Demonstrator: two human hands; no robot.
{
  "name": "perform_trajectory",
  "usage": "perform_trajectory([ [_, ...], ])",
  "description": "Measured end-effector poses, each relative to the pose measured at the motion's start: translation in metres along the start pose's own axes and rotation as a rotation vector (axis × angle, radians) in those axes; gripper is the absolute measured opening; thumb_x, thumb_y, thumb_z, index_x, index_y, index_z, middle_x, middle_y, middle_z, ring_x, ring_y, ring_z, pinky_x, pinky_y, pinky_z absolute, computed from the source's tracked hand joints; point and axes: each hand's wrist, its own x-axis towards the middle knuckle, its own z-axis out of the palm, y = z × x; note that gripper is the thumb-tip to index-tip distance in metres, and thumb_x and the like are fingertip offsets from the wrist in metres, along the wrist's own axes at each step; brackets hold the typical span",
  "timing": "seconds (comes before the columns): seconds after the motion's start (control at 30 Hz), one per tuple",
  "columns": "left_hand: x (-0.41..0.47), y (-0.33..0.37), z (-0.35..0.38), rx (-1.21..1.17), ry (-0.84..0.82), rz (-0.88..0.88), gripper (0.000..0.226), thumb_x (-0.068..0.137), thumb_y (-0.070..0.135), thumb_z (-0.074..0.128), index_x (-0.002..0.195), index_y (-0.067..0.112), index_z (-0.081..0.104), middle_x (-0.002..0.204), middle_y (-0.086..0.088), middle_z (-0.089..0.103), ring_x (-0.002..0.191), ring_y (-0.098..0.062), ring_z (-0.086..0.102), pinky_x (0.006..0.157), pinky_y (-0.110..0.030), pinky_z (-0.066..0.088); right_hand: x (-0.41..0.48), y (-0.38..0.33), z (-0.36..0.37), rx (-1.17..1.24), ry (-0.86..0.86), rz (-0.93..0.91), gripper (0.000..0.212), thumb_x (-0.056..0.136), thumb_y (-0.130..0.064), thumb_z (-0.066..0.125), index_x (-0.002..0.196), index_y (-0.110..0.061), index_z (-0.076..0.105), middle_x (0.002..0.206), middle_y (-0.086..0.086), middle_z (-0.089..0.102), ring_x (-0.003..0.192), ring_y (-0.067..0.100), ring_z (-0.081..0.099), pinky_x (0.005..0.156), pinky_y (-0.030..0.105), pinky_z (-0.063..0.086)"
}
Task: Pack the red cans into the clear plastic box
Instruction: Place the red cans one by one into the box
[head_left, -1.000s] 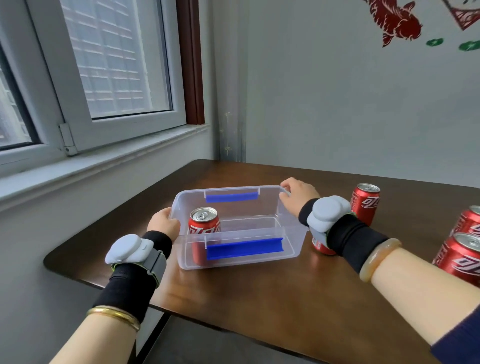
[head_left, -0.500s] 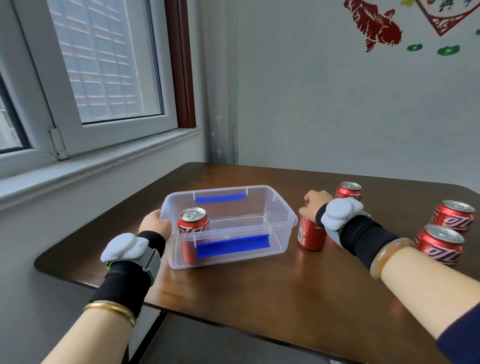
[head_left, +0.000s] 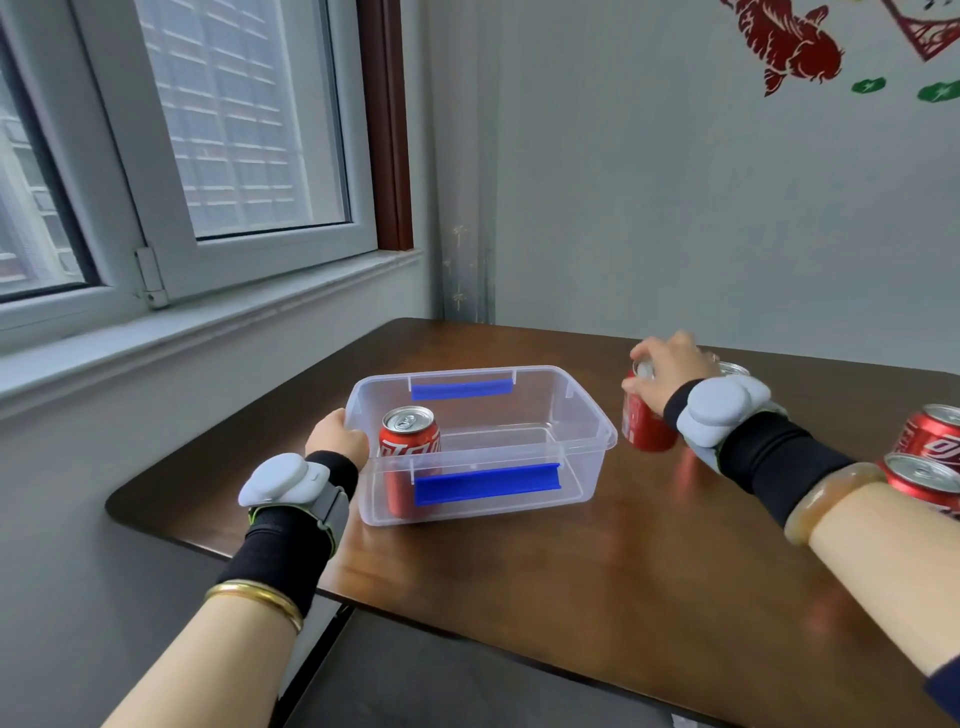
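A clear plastic box sits on the dark brown desk, its long axis running left to right, with a blue clip on the far long wall and another on the near one. One red can stands upright inside it at the left end, silver top up; white lettering runs across its red side, but I cannot read it through the plastic.

The left hand is closed on the box's left rim, fingers curled over the edge. The right hand is clamped from above and the side on a second red can, which stands upright just beside the box's right end; whether its base touches the desk is hard to tell. A pale label panel shows on that can's left side, its print too blurred to read.

Just behind the right hand the silver top of another can peeks out. Two more cans stand upright at the right edge, the far one and the near one, each with white characters on red that are cut off by the wrist and the frame.

Both wrists carry a grey-white device on a black band.
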Motion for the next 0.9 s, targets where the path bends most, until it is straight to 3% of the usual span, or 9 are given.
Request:
perform_trajectory([
  [0.13, -0.003, 0.002, 0.001, 0.009, 0.010, 0.009, 0.029, 0.081, -0.003, 0.038, 0.098, -0.001, 0.061, 0.101, -0.024, 0.064, 0.088, -0.034, 0.058, 0.091, -0.044, 0.049, 0.003, -0.027, -0.031, 0.053, 0.158, -0.119, 0.041, 0.083, -0.031, 0.064, 0.122, -0.020, 0.057, 0.130, 0.014, 0.043, 0.115, 0.044, 0.045, 0.099, 0.041, 0.039],
  [0.2, -0.002, 0.002, 0.000, 0.002, 0.010, 0.004, 0.032, 0.081, -0.003, 0.038, 0.103, -0.001, 0.061, 0.105, -0.024, 0.065, 0.094, -0.036, 0.060, 0.093, -0.045, 0.048, 0.000, -0.044, -0.038, 0.163, 0.177, -0.201, 0.040, 0.079, -0.034, 0.067, 0.118, -0.023, 0.061, 0.126, 0.012, 0.046, 0.113, 0.040, 0.049, 0.099, 0.037, 0.039],
  [0.33, -0.003, 0.001, -0.001, 0.002, 0.007, -0.004, 0.035, 0.080, -0.002, 0.039, 0.106, 0.001, 0.061, 0.109, -0.023, 0.066, 0.102, -0.039, 0.061, 0.095, -0.045, 0.050, -0.016, -0.083, -0.024, 0.299, 0.034, -0.325, 0.037, 0.077, -0.037, 0.070, 0.112, -0.024, 0.065, 0.115, 0.011, 0.053, 0.108, 0.030, 0.056, 0.097, 0.033, 0.044],
  [0.47, -0.007, 0.004, -0.003, 0.007, -0.001, 0.016, 0.031, 0.082, -0.001, 0.039, 0.104, 0.002, 0.061, 0.110, -0.023, 0.065, 0.103, -0.038, 0.060, 0.095, -0.043, 0.049, -0.030, -0.109, 0.009, 0.277, -0.132, -0.402, 0.037, 0.078, -0.041, 0.067, 0.112, -0.027, 0.064, 0.100, -0.001, 0.043, 0.107, 0.027, 0.056, 0.096, 0.036, 0.047],
  [0.6, -0.009, 0.005, -0.003, 0.006, -0.002, 0.022, 0.032, 0.085, 0.000, 0.039, 0.111, 0.000, 0.059, 0.114, -0.022, 0.064, 0.107, -0.037, 0.059, 0.096, -0.043, 0.047, -0.037, -0.117, 0.039, 0.213, -0.224, -0.400, 0.040, 0.081, -0.044, 0.065, 0.116, -0.026, 0.062, 0.111, 0.004, 0.050, 0.107, 0.025, 0.056, 0.088, 0.034, 0.048],
  [0.77, -0.007, 0.002, -0.001, -0.002, 0.011, 0.030, 0.034, 0.086, 0.000, 0.038, 0.114, 0.001, 0.058, 0.118, -0.020, 0.063, 0.108, -0.036, 0.058, 0.095, -0.040, 0.046, -0.042, -0.118, 0.058, 0.163, -0.273, -0.380, 0.040, 0.081, -0.043, 0.065, 0.117, -0.026, 0.062, 0.128, 0.006, 0.051, 0.115, 0.027, 0.055, 0.097, 0.038, 0.048],
  [0.9, -0.007, 0.002, -0.001, 0.000, 0.020, 0.041, 0.030, 0.086, -0.001, 0.037, 0.104, 0.009, 0.058, 0.119, -0.019, 0.062, 0.106, -0.035, 0.057, 0.091, -0.036, 0.045, -0.045, -0.117, 0.064, 0.159, -0.303, -0.381, 0.041, 0.081, -0.045, 0.065, 0.118, -0.028, 0.061, 0.129, 0.005, 0.051, 0.115, 0.027, 0.055, 0.097, 0.038, 0.048],
])
